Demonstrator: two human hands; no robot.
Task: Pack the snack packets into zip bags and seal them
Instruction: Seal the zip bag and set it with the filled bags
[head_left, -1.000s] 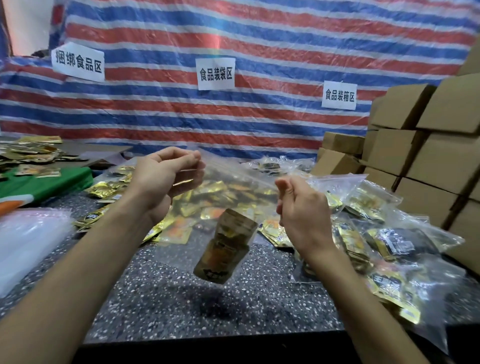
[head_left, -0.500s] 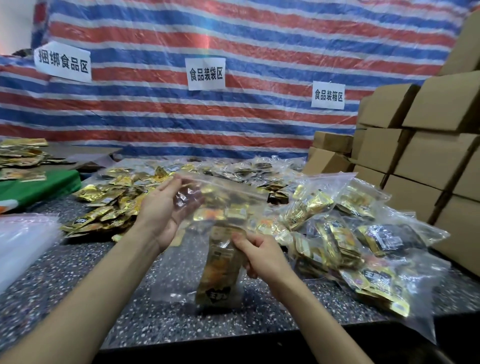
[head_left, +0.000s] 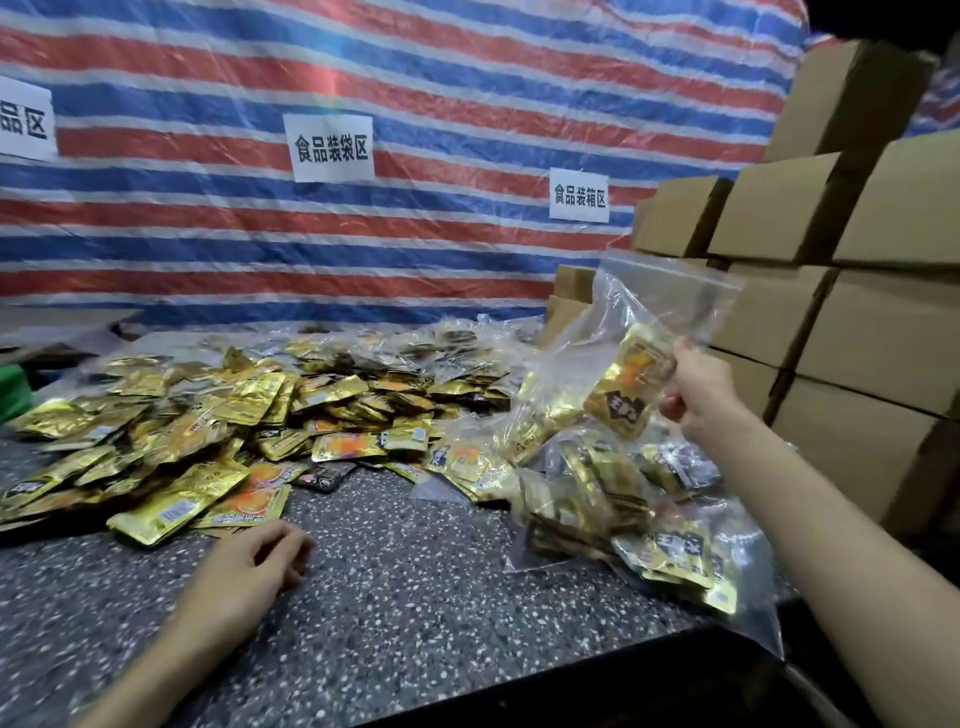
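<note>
**Right hand holding a packed zip bag above the finished pile**

The right hand (head_left: 696, 387) is gripping a clear zip bag (head_left: 670, 296) by its lower side, with fingers and thumb curled around the plastic and around the gold snack packet (head_left: 631, 382) sitting tilted inside it. The bag is hanging in the air with its zip strip uppermost, in front of the stacked cardboard boxes (head_left: 831, 312). Whether the strip is pressed closed cannot be told from here.

Just below it, filled zip bags (head_left: 623, 499) are lying heaped on the right part of the speckled table (head_left: 415, 597), some reaching over the near edge.

The left hand (head_left: 254, 564) is resting on the table with its fingers loosely curled, holding nothing. It is lying just in front of a broad heap of loose gold packets (head_left: 234, 415) that is spreading across the left and middle of the table — the nearest ones are almost touching its fingertips.

A red, white and blue striped tarp (head_left: 363, 78) is hanging behind everything, carrying white paper signs (head_left: 332, 148) with printed characters. A green object (head_left: 10, 387) is showing at the far left edge.
</note>
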